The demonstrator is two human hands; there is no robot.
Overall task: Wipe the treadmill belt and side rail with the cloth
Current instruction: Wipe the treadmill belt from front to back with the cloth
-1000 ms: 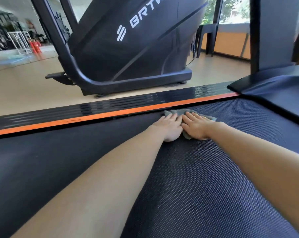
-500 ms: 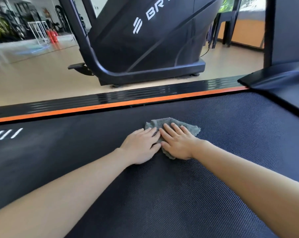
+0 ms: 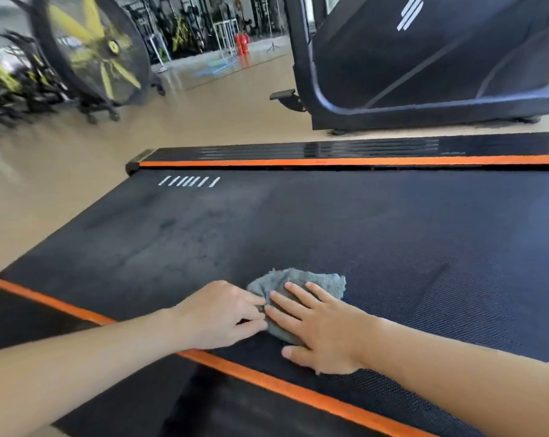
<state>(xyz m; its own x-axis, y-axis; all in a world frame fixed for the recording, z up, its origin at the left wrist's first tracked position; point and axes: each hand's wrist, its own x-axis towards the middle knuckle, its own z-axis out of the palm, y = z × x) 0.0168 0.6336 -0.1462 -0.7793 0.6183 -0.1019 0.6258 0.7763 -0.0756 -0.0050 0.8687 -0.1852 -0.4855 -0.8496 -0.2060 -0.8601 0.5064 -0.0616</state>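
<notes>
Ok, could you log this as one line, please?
wiping belt; cloth by near rail; left hand at cloth edge; right hand flat on cloth

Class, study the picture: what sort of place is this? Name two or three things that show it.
Most likely a gym: the cloth lies on a treadmill belt, a large black exercise machine stands beside it, and racks of equipment stand in the background.

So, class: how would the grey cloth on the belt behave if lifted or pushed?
Probably floppy: the cloth lies bunched in soft folds. Likely light: thin under the right hand. Its fuzzy pile may drag on the textured belt.
</notes>
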